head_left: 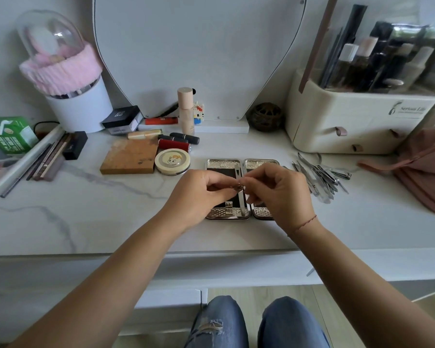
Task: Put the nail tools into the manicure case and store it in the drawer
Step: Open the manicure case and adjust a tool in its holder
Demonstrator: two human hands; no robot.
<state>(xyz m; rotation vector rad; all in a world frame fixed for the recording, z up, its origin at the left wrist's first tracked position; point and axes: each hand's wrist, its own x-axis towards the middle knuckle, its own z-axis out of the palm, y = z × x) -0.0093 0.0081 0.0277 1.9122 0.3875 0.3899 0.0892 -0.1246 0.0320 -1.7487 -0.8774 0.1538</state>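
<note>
The silver manicure case [225, 164] lies open flat on the marble vanity top, dark lining up. One long metal tool [239, 189] sits upright in the left half near the hinge. My left hand [199, 194] and my right hand [279, 190] meet above the case, both pinching a small metal nail tool [239, 187] between their fingertips. The right half of the case is mostly hidden under my right hand. A heap of several loose steel nail tools [319, 175] lies on the top just right of the case.
Left of the case sit a round cream compact [172, 162], a brown palette [128, 159] and lipsticks [175, 144]. A cream organiser with small drawers [357, 121] stands back right, a pink pouch [427, 169] at far right. A mirror stand [221, 126] is behind. White drawer fronts [166, 300] show below the edge.
</note>
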